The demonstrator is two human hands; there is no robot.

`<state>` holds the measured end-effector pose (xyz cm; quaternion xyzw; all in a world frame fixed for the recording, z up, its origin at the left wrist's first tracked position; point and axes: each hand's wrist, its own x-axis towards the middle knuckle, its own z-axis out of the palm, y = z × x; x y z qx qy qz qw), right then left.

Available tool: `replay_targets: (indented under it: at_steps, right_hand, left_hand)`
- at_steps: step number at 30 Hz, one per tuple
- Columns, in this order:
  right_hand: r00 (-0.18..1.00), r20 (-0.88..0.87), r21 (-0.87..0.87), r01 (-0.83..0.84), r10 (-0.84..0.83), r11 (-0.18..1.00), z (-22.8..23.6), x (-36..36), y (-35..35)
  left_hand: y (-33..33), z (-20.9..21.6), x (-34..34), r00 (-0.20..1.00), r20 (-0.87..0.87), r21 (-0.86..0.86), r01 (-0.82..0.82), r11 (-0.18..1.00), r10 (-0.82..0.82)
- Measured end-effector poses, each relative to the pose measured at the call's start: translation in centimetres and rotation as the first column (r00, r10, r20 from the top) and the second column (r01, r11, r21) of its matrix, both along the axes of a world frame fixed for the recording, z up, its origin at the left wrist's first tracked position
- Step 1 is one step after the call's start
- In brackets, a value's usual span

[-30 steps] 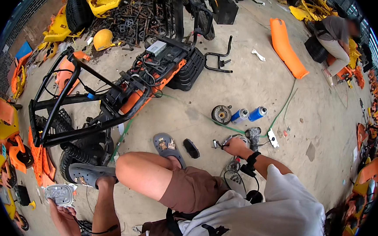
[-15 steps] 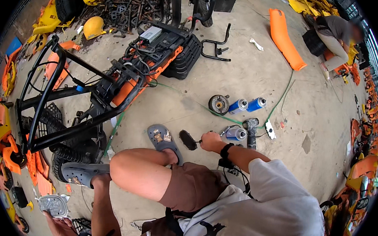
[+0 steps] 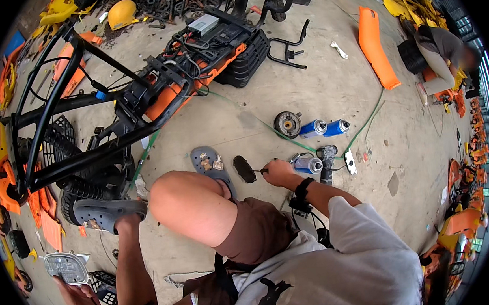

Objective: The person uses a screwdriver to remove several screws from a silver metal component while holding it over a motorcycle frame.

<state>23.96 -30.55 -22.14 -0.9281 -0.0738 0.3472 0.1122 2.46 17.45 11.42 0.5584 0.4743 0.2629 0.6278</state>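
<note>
At the lower left, my left hand [image 3: 78,293] grips a grey rounded-rectangular housing [image 3: 65,268] with a pale face; a thin black cable hangs near it. My right hand [image 3: 280,174] is closed low over the floor on a black-handled tool [image 3: 265,171]. Its thin end points at a dark oval piece [image 3: 244,169] on the concrete; I cannot tell whether the two are joined. Just right of that hand lie a blue-and-silver spray can [image 3: 309,165] and a grey cordless power tool [image 3: 328,161]. Two more blue cans [image 3: 313,128] lie beyond, beside a round dark metal part [image 3: 287,124].
A stripped vehicle frame [image 3: 133,98] with black tubes and orange panels fills the upper left. A bent black bracket [image 3: 290,53] and a long orange panel [image 3: 377,49] lie farther off. Another person [image 3: 439,54] crouches at the upper right. A green cord [image 3: 241,110] crosses the floor.
The whole view has shifted slightly. My right hand stays by the dark oval piece, and my left hand keeps its hold on the grey housing.
</note>
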Motion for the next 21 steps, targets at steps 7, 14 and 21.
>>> replay_targets:
  at_steps: [7, 14, 21]
  right_hand:
    - [0.989, 0.07, -0.078, -0.123, 0.128, 0.989, -2.6, -0.2, 1.1]
    - [0.976, 0.08, -0.11, -0.191, 0.2, 0.975, -2.3, -0.1, 2.1]
    - [0.977, 0.082, -0.05, -0.191, 0.195, 0.98, -2.1, -0.2, 1.0]
  left_hand:
    - [0.1, -0.1, 0.1, 1.0, -0.016, -0.026, -0.013, 1.0, 0.013]
    - [0.0, -0.3, 0.0, 1.0, -0.014, -0.033, -0.017, 0.999, 0.017]
    - [0.2, 0.0, -0.6, 0.999, -0.032, -0.021, -0.039, 0.999, 0.038]
